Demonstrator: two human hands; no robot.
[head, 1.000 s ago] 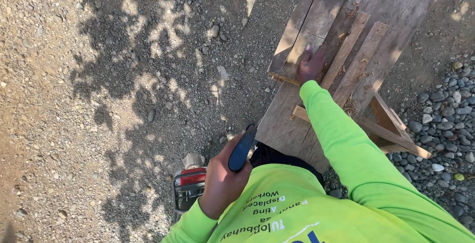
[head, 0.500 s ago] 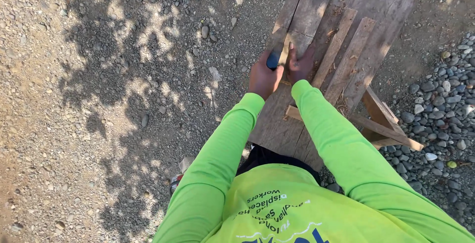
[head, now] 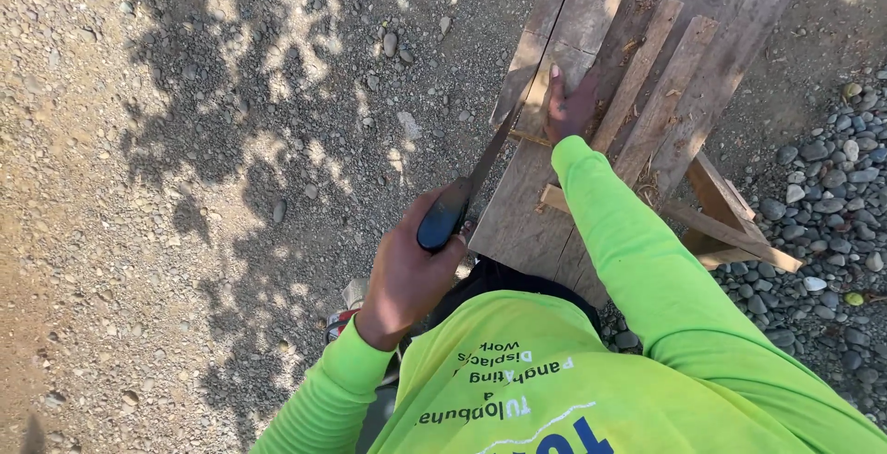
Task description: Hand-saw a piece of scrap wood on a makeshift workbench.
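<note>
The left hand (head: 407,274) is clenched round the dark handle of a saw (head: 467,186), blade angled up to the plank (head: 540,154) edge; beyond, the right hand (head: 568,108) lies flat on the plank, likely steadying it; further slats (head: 661,94) rest alongside.

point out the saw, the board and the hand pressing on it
saw (head: 443,218): head view, on its dark handle
board (head: 517,200): head view, on its bare face near the cut
right hand (head: 568,108): head view, on the back of the hand
</note>
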